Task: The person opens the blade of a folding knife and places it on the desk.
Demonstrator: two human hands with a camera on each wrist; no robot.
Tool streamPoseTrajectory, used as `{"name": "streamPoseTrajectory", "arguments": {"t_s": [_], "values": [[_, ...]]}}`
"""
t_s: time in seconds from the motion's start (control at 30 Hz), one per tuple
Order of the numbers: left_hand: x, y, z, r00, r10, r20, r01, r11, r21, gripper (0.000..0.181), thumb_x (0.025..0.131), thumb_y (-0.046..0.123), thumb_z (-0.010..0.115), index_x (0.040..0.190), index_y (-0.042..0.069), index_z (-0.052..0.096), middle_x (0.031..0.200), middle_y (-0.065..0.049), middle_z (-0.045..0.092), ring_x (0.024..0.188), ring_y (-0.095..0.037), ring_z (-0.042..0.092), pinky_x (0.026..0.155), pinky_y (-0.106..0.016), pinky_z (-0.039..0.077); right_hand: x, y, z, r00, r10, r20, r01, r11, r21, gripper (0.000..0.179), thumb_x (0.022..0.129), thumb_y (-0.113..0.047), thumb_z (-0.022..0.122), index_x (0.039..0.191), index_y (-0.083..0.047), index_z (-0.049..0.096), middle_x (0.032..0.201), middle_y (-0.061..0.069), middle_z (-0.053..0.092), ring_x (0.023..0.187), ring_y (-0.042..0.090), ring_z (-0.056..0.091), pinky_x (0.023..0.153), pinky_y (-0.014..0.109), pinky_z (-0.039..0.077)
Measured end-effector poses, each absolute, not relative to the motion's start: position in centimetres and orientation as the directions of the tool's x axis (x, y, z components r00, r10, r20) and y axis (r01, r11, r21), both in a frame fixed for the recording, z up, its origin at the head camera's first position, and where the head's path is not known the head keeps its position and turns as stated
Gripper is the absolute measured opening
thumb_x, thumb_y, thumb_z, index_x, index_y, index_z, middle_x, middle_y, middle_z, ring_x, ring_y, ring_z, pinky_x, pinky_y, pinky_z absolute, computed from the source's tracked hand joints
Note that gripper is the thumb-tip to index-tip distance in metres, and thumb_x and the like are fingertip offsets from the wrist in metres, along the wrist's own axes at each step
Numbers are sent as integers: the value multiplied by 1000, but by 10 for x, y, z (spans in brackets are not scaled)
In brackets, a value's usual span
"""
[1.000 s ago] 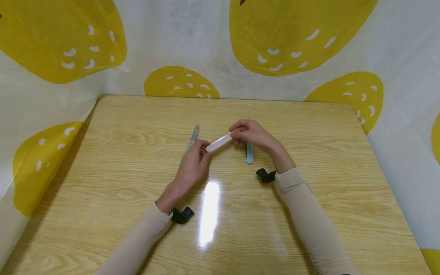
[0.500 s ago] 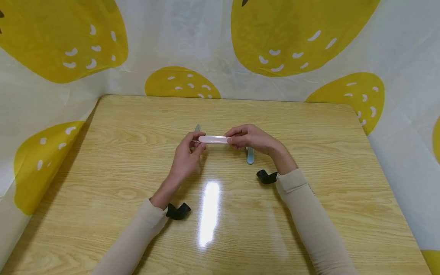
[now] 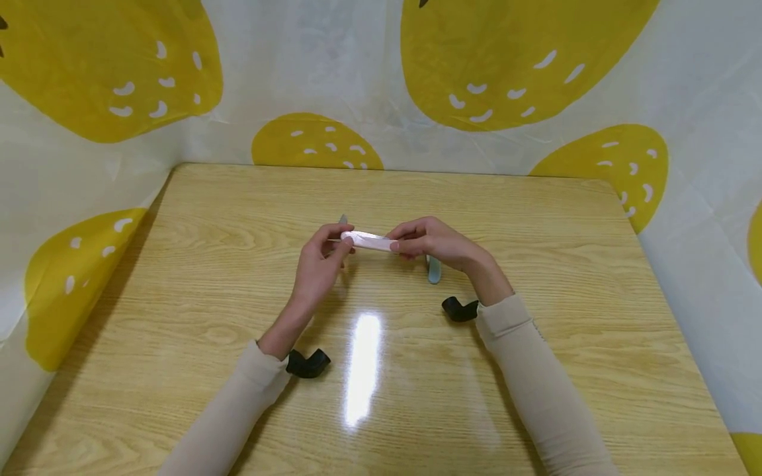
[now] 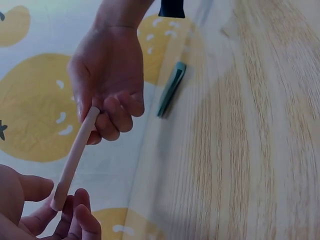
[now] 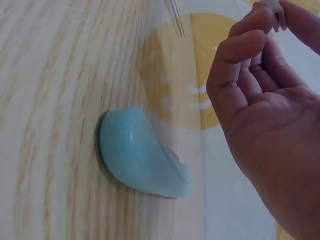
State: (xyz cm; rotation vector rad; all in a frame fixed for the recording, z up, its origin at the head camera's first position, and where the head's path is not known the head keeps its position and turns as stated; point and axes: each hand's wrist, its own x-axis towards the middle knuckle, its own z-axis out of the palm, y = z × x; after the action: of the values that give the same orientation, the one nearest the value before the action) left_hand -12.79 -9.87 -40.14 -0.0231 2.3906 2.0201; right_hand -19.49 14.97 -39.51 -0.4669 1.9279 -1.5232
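Both hands hold a slim pale pink bar (image 3: 369,242) with rounded ends, raised over the table. The left hand (image 3: 315,271) has its thumb and fingers about the left end. At the other end, the thumb and fingers of the right hand (image 3: 446,243) pinch it. The left wrist view shows the bar (image 4: 77,155) as a narrow strip between the two hands. In the right wrist view the bar's held end (image 5: 276,19) shows small pale prongs between the fingers. Just below the right hand lies a light teal curved piece (image 3: 434,270), partly covered by that hand.
Behind the left hand, the tip of a metal blade (image 3: 342,219) shows; the hand hides most of it. Everything rests on a wood-grain table (image 3: 536,330). A white curtain with yellow fruit print (image 3: 333,59) hangs around its far and side edges.
The left hand has moved up and a little left, covering most of the blade. The pink bar has turned from slanting up to the right to slightly down to the right.
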Motion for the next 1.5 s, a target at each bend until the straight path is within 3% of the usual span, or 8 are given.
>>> {"name": "streamPoseTrajectory", "arguments": {"t_s": [0.33,0.5,0.63,0.77,0.93,1.1,1.33,1.5], "values": [[-128,-96,-403,-998,9,-67,-67,37,997,33,104,10,64,133,-4,62,112,-13,69,94,-27,71,76,-30,59,-192,147,-393,-716,-659,-229,63,266,-962,28,101,-17,67,123,-1,69,97,15,66,82,24,56,76,38,51],[-128,-94,-402,-996,11,-85,-86,-15,996,34,103,9,64,135,-5,60,116,-15,67,95,-25,72,87,-36,62,-192,142,-393,-702,-681,-209,16,277,-961,27,102,-18,65,125,-4,69,101,9,67,89,32,57,80,39,52],[-128,-94,-401,-995,26,-98,-100,-62,993,37,104,6,63,137,-8,56,117,-12,65,91,-16,71,91,-37,62,-191,135,-393,-697,-691,-193,-2,271,-963,26,104,-21,63,127,-9,68,100,10,65,89,37,53,80,41,50],[-127,-93,-401,-995,29,-99,-102,-107,989,38,103,3,62,138,-10,53,113,-8,65,89,-11,71,93,-38,62,-189,125,-392,-722,-669,-175,-24,277,-961,24,105,-24,63,124,-11,69,102,12,66,89,35,56,79,41,51],[-126,-93,-402,-995,27,-96,-99,-114,989,37,102,4,64,135,-10,53,110,-6,65,89,-14,71,98,-50,59,-187,116,-391,-783,-612,-111,-99,299,-949,22,104,-25,64,120,-12,72,111,8,72,91,24,63,78,34,53],[-125,-93,-403,-996,39,-84,-88,-95,992,37,103,6,64,134,-10,54,113,-9,65,90,-16,71,95,-47,61,-186,111,-388,-805,-587,-89,-131,322,-938,21,103,-23,67,119,-12,75,111,9,74,89,23,63,78,34,53],[-124,-95,-406,-995,64,-80,-85,-84,993,35,103,9,65,133,-7,58,114,-11,66,92,-13,71,91,-38,62,-187,109,-385,-795,-596,-111,-116,329,-937,19,103,-18,66,119,-11,76,115,9,76,91,20,69,85,45,57],[-122,-96,-406,-995,65,-79,-83,-70,994,33,103,9,64,131,-7,60,113,-13,67,91,-13,71,91,-39,63,-186,108,-385,-781,-612,-126,-109,332,-937,20,104,-14,64,120,-6,74,115,12,76,93,17,71,84,36,59]]}}
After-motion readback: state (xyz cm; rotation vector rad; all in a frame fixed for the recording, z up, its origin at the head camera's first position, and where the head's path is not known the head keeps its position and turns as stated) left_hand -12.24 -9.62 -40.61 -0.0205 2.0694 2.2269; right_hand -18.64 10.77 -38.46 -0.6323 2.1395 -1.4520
